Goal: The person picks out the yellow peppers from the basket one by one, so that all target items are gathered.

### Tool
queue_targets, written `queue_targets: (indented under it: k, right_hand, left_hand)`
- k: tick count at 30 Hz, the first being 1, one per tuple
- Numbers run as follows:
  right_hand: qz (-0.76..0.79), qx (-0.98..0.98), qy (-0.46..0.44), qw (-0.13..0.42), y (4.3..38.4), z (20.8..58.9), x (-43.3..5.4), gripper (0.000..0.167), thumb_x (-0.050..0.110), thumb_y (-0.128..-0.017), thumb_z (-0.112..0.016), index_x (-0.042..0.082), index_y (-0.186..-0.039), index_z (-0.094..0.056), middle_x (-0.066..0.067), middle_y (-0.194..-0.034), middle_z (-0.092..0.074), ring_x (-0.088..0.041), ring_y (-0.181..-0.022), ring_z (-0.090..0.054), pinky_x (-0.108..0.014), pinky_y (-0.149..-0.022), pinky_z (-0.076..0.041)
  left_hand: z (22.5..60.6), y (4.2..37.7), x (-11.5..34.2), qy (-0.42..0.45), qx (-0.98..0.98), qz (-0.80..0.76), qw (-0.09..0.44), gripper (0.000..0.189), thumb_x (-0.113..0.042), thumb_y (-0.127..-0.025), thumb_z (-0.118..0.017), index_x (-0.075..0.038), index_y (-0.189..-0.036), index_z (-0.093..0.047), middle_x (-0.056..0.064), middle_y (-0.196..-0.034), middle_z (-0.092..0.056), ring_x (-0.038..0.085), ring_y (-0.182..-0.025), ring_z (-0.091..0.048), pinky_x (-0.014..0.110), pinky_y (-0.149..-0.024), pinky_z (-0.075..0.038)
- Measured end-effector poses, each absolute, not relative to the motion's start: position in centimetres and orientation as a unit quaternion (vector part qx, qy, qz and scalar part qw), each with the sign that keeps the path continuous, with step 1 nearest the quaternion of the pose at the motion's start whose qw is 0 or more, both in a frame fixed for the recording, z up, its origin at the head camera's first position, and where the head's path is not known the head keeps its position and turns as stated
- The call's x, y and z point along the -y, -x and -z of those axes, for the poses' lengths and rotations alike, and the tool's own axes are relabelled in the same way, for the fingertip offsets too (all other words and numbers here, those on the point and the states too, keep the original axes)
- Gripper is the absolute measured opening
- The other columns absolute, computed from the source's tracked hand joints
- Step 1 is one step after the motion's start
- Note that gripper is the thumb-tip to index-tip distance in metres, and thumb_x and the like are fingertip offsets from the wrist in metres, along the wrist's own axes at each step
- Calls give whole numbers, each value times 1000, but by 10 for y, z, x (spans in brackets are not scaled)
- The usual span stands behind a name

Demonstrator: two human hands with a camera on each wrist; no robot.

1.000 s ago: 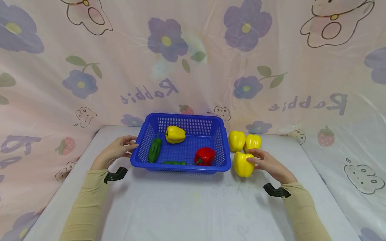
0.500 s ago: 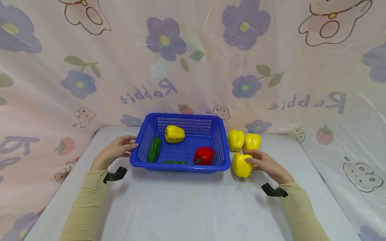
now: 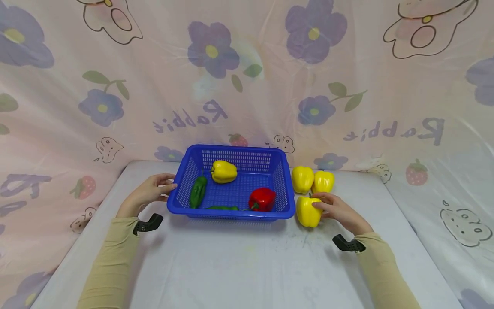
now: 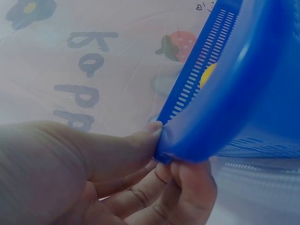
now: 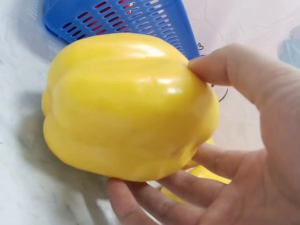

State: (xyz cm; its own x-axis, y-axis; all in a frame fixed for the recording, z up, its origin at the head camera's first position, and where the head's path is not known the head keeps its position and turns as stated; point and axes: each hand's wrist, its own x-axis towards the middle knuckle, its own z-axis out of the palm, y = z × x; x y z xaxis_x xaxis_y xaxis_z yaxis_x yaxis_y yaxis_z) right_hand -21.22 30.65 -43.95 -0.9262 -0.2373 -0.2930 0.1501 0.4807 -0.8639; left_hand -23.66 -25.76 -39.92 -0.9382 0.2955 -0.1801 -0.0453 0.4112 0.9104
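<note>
My left hand (image 3: 153,190) pinches the left rim of a blue plastic basket (image 4: 225,108), thumb above and fingers curled beneath. With my right hand (image 3: 337,210) I hold a yellow bell pepper (image 5: 126,108) by its side and stem end, thumb on one side and fingers on the other. This pepper is upright, just right of the basket's front right corner. Inside the basket lie another yellow bell pepper (image 3: 224,171), a red bell pepper (image 3: 262,200), a green pepper (image 3: 198,192) along the left wall, and a second green pepper (image 3: 222,208) partly hidden by the front wall.
Two more yellow bell peppers, one on the left (image 3: 302,179) and one on the right (image 3: 323,182), stand behind my right hand, close to the basket's right side. A white-covered table (image 3: 231,266) carries everything. A printed curtain (image 3: 247,86) hangs behind it.
The yellow bell pepper in my right hand has shifted slightly left toward the basket, the hand moving with it. My left hand stays at the basket rim.
</note>
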Motion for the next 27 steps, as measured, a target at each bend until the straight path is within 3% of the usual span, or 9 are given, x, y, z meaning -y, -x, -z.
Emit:
queue_targets:
  k: [27]
  right_hand:
    - [528,-825,18,199,219,446,-301,65,38,-96,-56,-5,-141,-36,-23,-134,-47,-29,-109,-52,-46,-90,-49]
  left_hand:
    - [399,236,257,-72,-826,-537,158,51,-15,-99,-54,9,-139,-35,20,-109,-55,21,-88,-61,33,-75,-55]
